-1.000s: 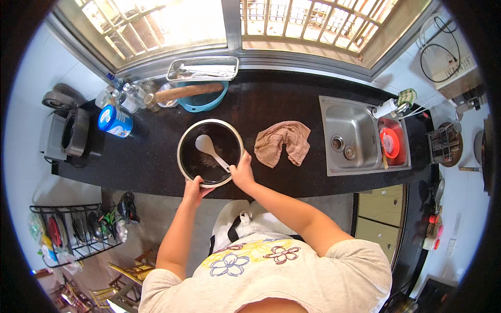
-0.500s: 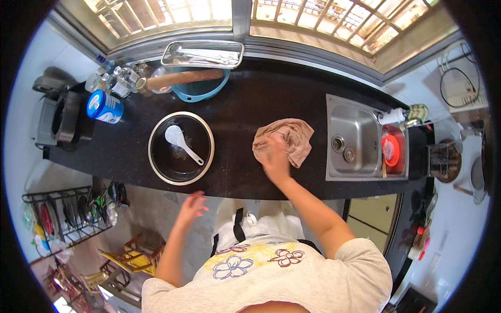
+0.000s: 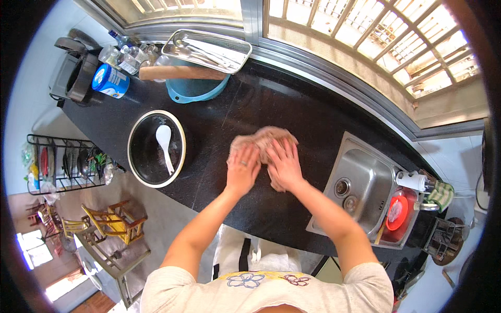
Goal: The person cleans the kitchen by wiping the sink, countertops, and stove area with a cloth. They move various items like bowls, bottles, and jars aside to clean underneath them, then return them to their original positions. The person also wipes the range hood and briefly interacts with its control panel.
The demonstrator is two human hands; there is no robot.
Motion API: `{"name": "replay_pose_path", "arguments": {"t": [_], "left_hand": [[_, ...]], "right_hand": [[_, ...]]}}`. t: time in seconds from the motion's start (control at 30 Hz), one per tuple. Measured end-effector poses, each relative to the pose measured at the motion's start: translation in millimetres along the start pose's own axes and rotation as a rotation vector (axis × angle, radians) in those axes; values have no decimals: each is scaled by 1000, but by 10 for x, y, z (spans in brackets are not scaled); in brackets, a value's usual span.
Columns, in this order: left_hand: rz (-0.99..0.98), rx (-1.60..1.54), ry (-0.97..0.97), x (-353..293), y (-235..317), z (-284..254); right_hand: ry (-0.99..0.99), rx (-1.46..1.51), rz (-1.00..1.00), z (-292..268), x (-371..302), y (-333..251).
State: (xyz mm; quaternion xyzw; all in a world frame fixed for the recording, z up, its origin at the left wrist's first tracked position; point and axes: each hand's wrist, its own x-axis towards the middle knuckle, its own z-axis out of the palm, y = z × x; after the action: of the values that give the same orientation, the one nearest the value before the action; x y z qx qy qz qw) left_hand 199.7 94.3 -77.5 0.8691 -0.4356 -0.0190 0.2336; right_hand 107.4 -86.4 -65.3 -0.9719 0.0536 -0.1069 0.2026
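Observation:
A crumpled pinkish-brown cloth (image 3: 270, 136) lies bunched on the black countertop (image 3: 224, 201) in front of me. My left hand (image 3: 243, 169) rests on the cloth's left side, fingers stretched forward and a ring on one of them. On its right part lies my right hand (image 3: 284, 166), palm down with fingers spread. Both hands press on the cloth from above, and some of it is hidden under them. To the left stands a round black pot with a pale rim (image 3: 131, 156), holding a white rice paddle (image 3: 164, 138).
At the back left are a blue basin (image 3: 195, 97), a wooden rolling pin (image 3: 177, 73) across it, a utensil tray (image 3: 245, 53), glass bottles (image 3: 128, 61) and a blue can (image 3: 110, 82). A steel sink (image 3: 355, 167) is set in at right, with a red bowl (image 3: 398, 213).
My left hand has come up from beside the counter's edge onto the cloth. The cloth is more bunched, with my right hand still on it. My view has turned.

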Motion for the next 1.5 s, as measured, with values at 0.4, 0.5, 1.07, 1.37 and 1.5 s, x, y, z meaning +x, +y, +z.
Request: {"name": "replay_pose_path", "arguments": {"t": [0.4,0.5,1.07,1.37,1.5], "left_hand": [[-74,339,172,2034,-437,487],[165,94,160,2266,400,708],[299,-74,67,1579,788,679],[37,-19,-249,-1336,431,-288],[-95,79,61,16,19,-102]], "right_hand": [[124,47,168,190,1889,896],[207,45,339,-274,1125,1346],[188,-270,387,-392,-180,1232],[-201,90,149,-169,-1526,-812],[-89,-225,23,132,15,-205]]}}
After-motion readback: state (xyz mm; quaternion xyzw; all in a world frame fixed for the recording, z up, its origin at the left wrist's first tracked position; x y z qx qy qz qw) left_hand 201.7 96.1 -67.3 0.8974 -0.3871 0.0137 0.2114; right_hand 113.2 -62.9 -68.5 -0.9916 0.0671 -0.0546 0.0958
